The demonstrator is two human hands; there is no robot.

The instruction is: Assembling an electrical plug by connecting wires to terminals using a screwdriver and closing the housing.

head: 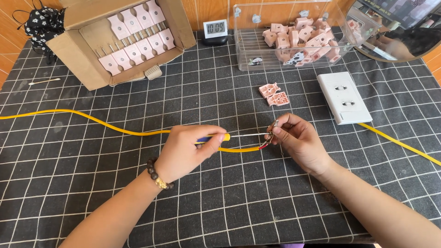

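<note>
My left hand (186,150) grips a screwdriver (239,136) with a blue and yellow handle, its thin shaft pointing right. My right hand (298,140) pinches a small metal plug pin (275,125) together with the stripped red wire end of a yellow cable (96,120). The screwdriver tip meets that pin between the two hands. The cable runs left across the mat and off the left edge. Two halves of a pink plug shell (274,94) lie on the mat just beyond my right hand.
A cardboard box (87,69) of assembled pink plugs stands back left. A clear plastic bin (243,46) of pink plug shells is at the back, a small digital clock (215,29) beside it. A white wall socket (343,96) with a yellow lead lies right. A round mirror (399,27) is far right.
</note>
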